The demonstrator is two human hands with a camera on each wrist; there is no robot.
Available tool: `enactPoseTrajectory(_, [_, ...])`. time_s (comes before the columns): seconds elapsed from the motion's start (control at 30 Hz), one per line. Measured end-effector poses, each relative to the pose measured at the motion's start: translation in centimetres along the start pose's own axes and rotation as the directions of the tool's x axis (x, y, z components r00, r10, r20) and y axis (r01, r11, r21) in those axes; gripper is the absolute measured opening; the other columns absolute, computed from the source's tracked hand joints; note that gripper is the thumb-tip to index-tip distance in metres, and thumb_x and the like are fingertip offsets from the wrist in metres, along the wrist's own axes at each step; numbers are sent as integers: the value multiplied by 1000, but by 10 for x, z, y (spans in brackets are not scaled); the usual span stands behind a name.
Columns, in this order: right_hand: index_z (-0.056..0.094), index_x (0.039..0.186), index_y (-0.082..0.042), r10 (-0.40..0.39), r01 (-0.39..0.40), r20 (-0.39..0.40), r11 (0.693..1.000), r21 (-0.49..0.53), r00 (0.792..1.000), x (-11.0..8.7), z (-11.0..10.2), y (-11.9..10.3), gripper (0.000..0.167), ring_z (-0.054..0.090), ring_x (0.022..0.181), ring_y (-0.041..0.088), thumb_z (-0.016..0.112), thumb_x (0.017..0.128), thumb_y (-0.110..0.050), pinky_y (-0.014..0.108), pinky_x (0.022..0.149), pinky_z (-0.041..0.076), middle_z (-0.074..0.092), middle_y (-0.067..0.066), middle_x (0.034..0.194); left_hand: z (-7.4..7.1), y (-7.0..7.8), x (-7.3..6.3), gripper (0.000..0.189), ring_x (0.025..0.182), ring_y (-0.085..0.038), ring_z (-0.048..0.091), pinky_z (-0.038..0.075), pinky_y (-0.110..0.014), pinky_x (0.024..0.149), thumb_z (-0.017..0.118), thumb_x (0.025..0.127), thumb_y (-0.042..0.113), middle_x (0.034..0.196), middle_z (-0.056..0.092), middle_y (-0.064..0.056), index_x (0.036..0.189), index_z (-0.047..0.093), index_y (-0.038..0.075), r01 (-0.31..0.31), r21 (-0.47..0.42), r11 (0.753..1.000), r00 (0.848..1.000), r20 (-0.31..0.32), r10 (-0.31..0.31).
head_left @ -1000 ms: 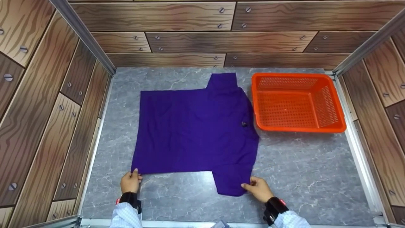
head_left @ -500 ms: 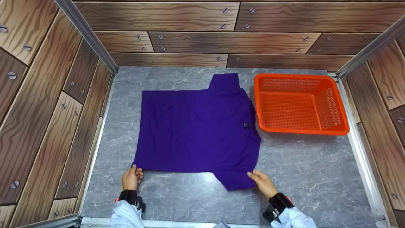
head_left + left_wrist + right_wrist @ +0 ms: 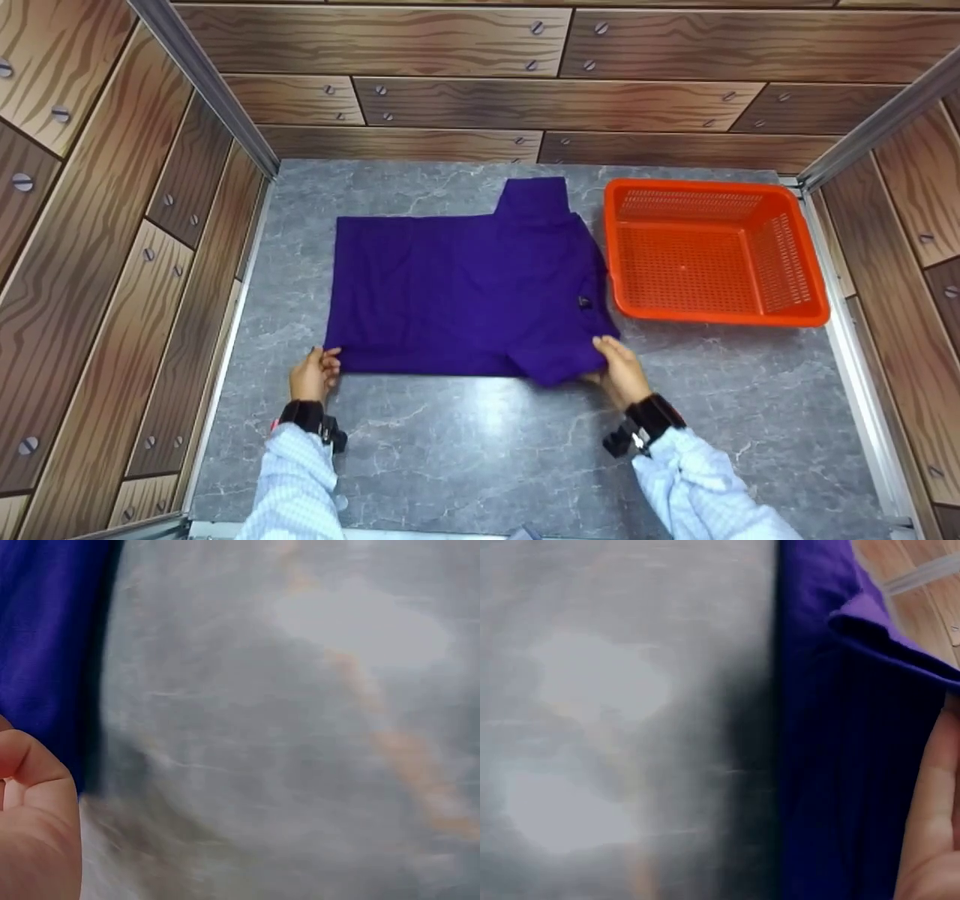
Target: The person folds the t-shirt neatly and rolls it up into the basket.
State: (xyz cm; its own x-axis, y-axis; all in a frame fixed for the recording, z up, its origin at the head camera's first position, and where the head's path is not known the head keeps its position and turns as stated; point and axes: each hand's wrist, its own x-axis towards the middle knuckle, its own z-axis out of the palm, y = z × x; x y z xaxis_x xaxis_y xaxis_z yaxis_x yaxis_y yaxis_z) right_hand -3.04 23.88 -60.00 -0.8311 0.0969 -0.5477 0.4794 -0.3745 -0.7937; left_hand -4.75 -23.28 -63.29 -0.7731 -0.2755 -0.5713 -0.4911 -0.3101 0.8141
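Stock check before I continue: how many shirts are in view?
1: the purple shirt on the table, left of the red basket, with the left hand and right hand gripping its near side. Any underneath would be hidden.

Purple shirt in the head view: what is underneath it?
Gray tabletop shows around much of the purple shirt, and part of the right hand goes beneath its near sleeve. Whatever else lies under it is covered and can't be seen.

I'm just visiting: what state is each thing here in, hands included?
Purple shirt: mostly spread flat, near side raised
Far sleeve: lying flat
Orange basket: upright, open at the top
Left hand: pinching the bottom-hem corner
Right hand: gripping the near sleeve
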Motion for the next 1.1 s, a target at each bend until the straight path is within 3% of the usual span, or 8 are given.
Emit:
enactPoseTrajectory(0.17, [54,92,-12,-30,27,43,996,79,999,20,14,-17,19,69,77,13,41,105,-14,37,76,57,68,-1,89,11,13,13,44,50,0,54,38,-16,44,33,107,18,57,59,10,120,57,-17,-64,136,989,998,-3,65])
enactPoseTrajectory(0.47, [52,93,-8,-25,25,1,991,130,1000,52,35,-29,20,71,73,20,38,105,-15,39,78,56,67,1,88,26,21,26,44,54,2,58,43,-16,47,33,108,22,63,62,14,128,55,-10,-58,261,964,995,-66,78])
enactPoseTrajectory(0.57, [52,98,-3,-12,19,-59,994,110,998,60,40,-28,18,70,75,23,40,104,-15,42,81,56,63,12,105,30,15,27,43,54,1,58,43,-16,46,34,107,21,63,64,11,125,56,-10,-69,244,967,989,-108,98])
enactPoseTrajectory(0.67, [45,122,1,15,-6,-72,991,132,997,64,44,-26,26,68,100,34,39,105,-17,47,95,53,48,23,136,38,8,26,41,57,-1,61,47,-15,49,34,107,20,71,71,-3,124,57,-10,-107,267,958,976,-155,152])
enactPoseTrajectory(0.8, [23,147,-3,12,-21,36,967,254,999,69,47,-23,46,39,137,46,28,108,-27,51,114,35,25,21,160,49,-1,28,38,82,-20,70,54,-22,69,38,106,18,105,71,-22,129,57,-5,-184,417,890,949,-160,271])
enactPoseTrajectory(0.93, [13,155,-9,-32,-12,134,948,317,990,74,48,-18,55,24,144,49,20,108,-37,51,120,24,20,14,163,58,-9,29,35,113,-35,59,47,-39,97,46,103,17,126,62,-24,132,57,0,-240,555,797,932,-98,349])
enactPoseTrajectory(1.03, [13,156,-8,-47,18,126,975,223,991,76,48,-13,55,29,141,50,23,108,-34,52,118,28,23,17,161,63,-16,30,33,115,-36,55,41,-44,103,51,100,15,126,60,-24,128,61,0,-287,604,744,917,-51,395])
enactPoseTrajectory(1.1, [24,153,-4,-81,76,89,995,62,993,76,48,-9,51,39,136,49,29,108,-28,53,114,35,33,21,156,66,-22,30,30,114,-37,54,41,-46,102,54,98,13,124,59,-23,123,63,0,-331,645,689,894,-19,447])
